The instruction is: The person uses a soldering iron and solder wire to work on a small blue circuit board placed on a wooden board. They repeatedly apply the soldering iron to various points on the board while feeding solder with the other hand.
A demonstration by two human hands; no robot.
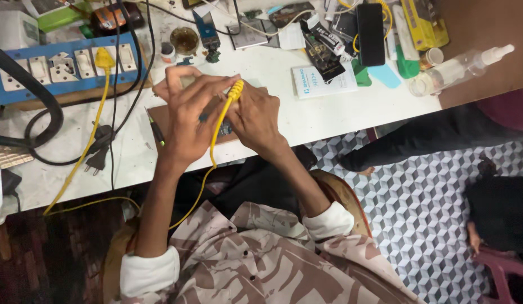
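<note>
Underneath everything lies the white counter (306,121), crowded along its far edge with parts and packets. At its left end sits a blue power strip (64,67) with a yellow plug (104,58) pushed into one socket, and a thick black hose (45,101) curves past it. A clear spray bottle (458,68) lies on its side at the right end, near a black phone (369,34) standing among the clutter.

Nearer the counter's front edge the two hands meet over a brown board (160,121). The left hand (188,121) is clamped around a yellow-handled soldering tool (234,91), its fingers curled over the grip, and the yellow cord (213,146) hangs from it over the counter's edge toward the lap. The right hand (256,118) presses close beside it, fingers folded down on a small dark piece; what that piece is cannot be told. A slim green-tipped tool (157,134) lies on the board just left of the left hand.
</note>
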